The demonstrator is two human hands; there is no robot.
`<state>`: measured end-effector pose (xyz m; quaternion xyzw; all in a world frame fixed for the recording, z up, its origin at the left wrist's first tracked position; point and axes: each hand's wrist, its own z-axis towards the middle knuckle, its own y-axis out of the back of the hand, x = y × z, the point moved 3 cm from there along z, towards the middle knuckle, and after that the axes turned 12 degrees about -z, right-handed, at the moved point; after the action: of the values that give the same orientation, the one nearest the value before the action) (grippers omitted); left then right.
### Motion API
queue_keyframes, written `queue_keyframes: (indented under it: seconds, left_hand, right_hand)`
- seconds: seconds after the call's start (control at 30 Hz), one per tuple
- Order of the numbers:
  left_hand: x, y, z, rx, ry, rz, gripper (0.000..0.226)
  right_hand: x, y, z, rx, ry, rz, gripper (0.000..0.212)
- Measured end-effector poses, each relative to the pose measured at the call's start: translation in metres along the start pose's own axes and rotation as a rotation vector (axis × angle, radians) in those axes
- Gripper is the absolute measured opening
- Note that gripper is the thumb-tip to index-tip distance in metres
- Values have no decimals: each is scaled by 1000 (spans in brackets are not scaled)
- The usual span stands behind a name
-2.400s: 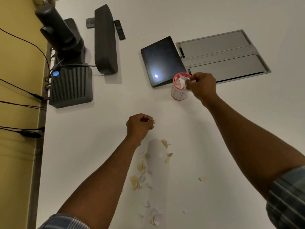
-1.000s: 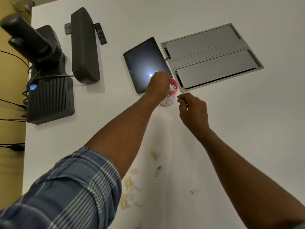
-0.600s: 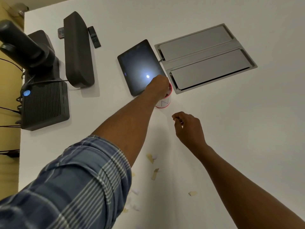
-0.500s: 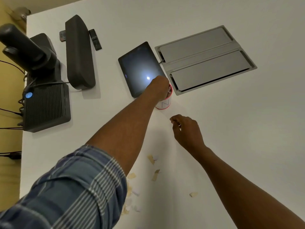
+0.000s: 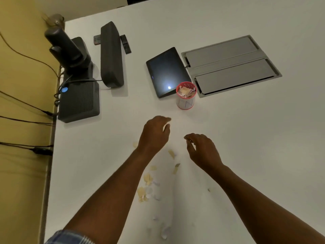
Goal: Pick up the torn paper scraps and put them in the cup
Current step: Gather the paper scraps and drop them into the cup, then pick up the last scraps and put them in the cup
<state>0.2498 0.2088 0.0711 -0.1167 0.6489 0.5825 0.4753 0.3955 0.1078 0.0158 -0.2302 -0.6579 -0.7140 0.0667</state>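
Observation:
A small white cup [image 5: 185, 102] with a red rim stands on the white table, filled near the top with torn paper. Yellowish and white paper scraps [image 5: 147, 178] lie scattered on the table between my forearms, with one scrap [image 5: 171, 153] between my hands and another [image 5: 176, 167] just below it. My left hand [image 5: 154, 133] hovers below the cup, fingers loosely spread and holding nothing. My right hand [image 5: 202, 149] hangs to its right, fingers curled downward and apart, nothing visible in it.
A dark tablet [image 5: 166, 72] lies just left of the cup. A grey metal floor-box lid [image 5: 230, 66] is set into the table to the right. Black devices [image 5: 79, 101] and a speaker bar [image 5: 110, 55] stand at the left edge by cables.
My left hand has pulled back from the cup towards me and opened. My right hand has drawn back and down towards the scraps. The cup is now uncovered.

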Motion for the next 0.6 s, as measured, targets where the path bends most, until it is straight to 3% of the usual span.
queue_keyframes:
  seconds: [0.37, 0.6]
  left_hand:
    - [47, 26, -178, -43, 257, 56, 21]
    - [73, 17, -257, -18, 439, 108, 35]
  right_hand:
    - [2, -9, -98, 155, -89, 9, 23]
    - [-14, -14, -141, 178, -28, -88, 33]
